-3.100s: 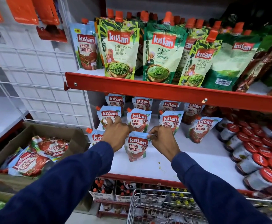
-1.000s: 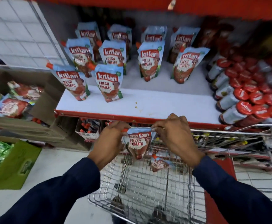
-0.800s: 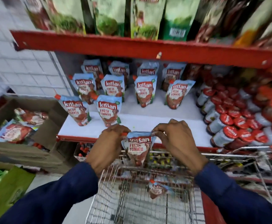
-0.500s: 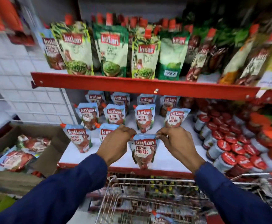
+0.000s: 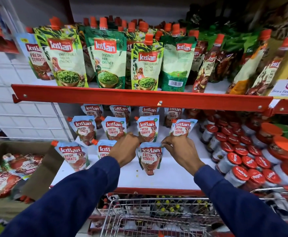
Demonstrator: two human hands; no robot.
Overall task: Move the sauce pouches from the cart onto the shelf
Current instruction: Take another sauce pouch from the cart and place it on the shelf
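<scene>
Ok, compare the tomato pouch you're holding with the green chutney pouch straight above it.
The held tomato pouch is pale blue and stands on the lower shelf, pinched at its top corners by the left hand and right hand. The chutney pouch is green, larger, untouched, on the upper shelf. Both carry the same red brand logo.

pouch [image 5: 150,157]: light blue, red logo; shelf [image 5: 139,100]: red edge; sleeves [image 5: 75,194]: navy; jar lids [image 5: 240,175]: red
</scene>
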